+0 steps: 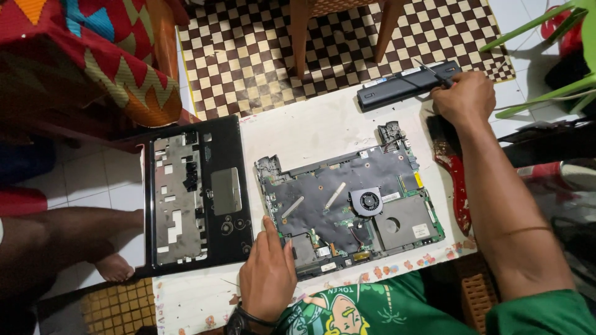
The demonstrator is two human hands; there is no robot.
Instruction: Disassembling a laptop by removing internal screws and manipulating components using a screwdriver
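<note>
An opened laptop base [347, 198] with its green circuit board, dark shield and round fan [367, 201] lies on a white sheet [310, 127]. My left hand [268, 273] rests flat at the base's near left corner, fingers together, holding nothing. My right hand [464, 98] is stretched to the far right and is closed around a thin dark screwdriver [434, 73], whose tip points over a long black battery pack [406, 84].
The laptop's black top cover [198, 192] lies inner side up at the left. A red-handled tool [456, 180] lies right of the base. Chair legs [301, 34] stand on a checkered mat [248, 56]. Another person's leg and foot [93, 242] lie at the left.
</note>
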